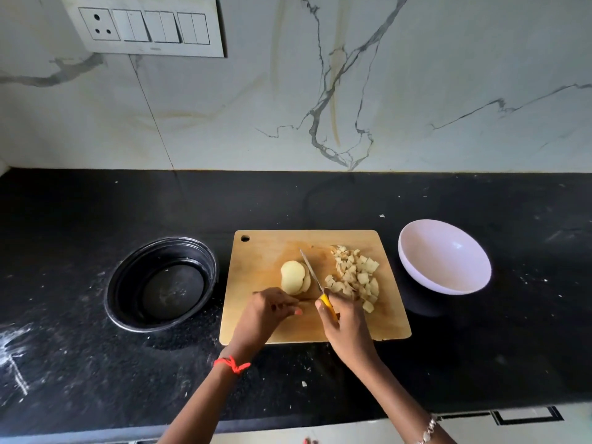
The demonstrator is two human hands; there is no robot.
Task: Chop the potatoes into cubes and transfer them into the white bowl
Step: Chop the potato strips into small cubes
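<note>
A stack of pale potato slices (293, 277) lies in the middle of the wooden cutting board (256, 315). A pile of potato cubes (355, 277) sits on the board's right half. My left hand (270, 307) has its fingers curled at the near end of the slices and steadies them. My right hand (344, 325) grips the yellow handle of a knife (310, 270). Its blade lies between the slices and the cubes, tip pointing away from me. The white bowl (443, 256) stands to the right of the board with nothing in it.
A black round bowl (161, 283) sits left of the board on the black counter (480, 363). A marble wall with a switch panel (144, 27) rises behind. White specks dust the counter, and its front edge runs just below my arms.
</note>
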